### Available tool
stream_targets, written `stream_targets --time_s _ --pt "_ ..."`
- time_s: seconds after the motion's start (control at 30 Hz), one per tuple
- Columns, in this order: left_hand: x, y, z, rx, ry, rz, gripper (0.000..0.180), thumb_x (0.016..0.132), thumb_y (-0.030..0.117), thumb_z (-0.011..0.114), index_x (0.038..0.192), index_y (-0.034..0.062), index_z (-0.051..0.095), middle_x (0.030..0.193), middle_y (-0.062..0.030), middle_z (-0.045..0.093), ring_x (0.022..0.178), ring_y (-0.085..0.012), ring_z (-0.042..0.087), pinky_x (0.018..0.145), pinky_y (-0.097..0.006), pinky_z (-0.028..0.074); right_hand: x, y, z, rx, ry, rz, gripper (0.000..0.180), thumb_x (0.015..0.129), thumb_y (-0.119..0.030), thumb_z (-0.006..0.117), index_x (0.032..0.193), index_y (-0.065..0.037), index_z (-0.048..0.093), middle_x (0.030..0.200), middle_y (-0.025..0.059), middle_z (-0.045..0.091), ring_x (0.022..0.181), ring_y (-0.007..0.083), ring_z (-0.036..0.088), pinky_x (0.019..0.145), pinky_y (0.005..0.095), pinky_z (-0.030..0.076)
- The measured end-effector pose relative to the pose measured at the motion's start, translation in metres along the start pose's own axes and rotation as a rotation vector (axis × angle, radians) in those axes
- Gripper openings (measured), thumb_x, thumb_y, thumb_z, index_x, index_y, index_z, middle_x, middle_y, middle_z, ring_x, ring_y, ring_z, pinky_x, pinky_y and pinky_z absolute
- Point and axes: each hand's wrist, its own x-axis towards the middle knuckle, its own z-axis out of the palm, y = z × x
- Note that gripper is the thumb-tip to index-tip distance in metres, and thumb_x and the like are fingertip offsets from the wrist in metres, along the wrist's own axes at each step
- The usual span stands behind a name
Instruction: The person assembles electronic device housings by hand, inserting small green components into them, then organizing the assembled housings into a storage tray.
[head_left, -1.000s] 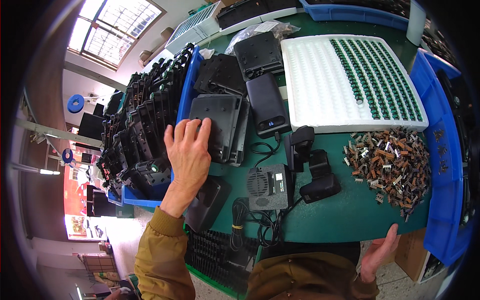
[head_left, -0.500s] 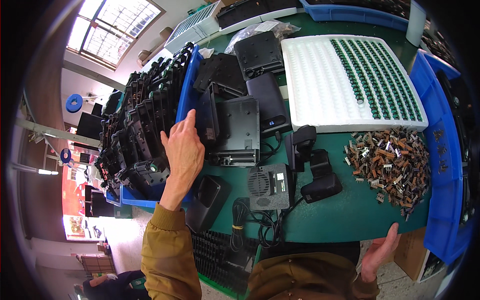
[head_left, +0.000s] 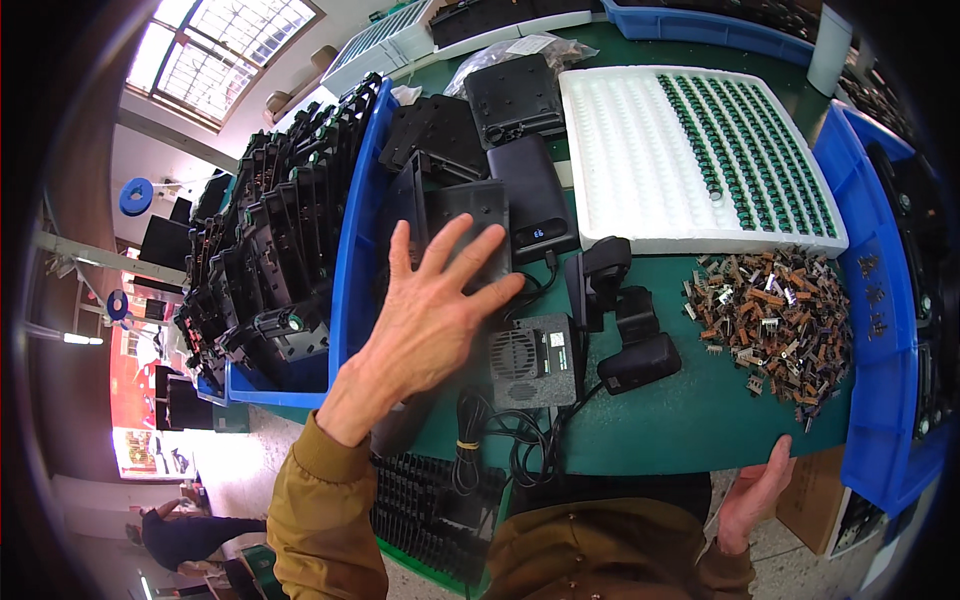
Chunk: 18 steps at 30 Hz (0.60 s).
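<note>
Left hand (head_left: 430, 310) — over black panel (head_left: 470, 225)

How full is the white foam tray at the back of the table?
Partly full. The white foam tray holds small green parts only in its right-hand rows; the pockets on its left side show bare white.

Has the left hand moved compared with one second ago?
Yes. The left hand has moved right, away from the blue bin, and lifted off the black plate with fingers spread.
</note>
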Motion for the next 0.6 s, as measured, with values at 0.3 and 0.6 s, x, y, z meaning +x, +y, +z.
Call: stream_targets --time_s 0.3,0.6 --pt "-0.001 -0.032 0.015 0.015 0.067 -0.244 0.039 0.093 0.011 0.057 0.13 0.0239 0.061 0.145 -0.0054 0.047 0.139 -0.0304 0.036 0.111 -0.069 0.016 0.0 0.0 0.002 0.004 0.011 -0.012 0.044 0.099 -0.034 0.052 0.129 -0.002 0.051 0.123 0.0078 0.059 0.111 0.0172 0.057 0.096 0.0319 0.043" --pt "-0.006 -0.03 0.017 -0.125 0.07 -0.235 0.044 0.094 0.007 0.055 0.134 0.0237 0.058 0.148 -0.0069 0.043 0.141 -0.0304 0.033 0.112 -0.068 0.014 0.0 0.0 0.001 -0.012 -0.004 -0.019 0.045 0.099 -0.035 0.052 0.129 -0.002 0.051 0.124 0.0082 0.059 0.112 0.0173 0.057 0.095 0.0324 0.045"
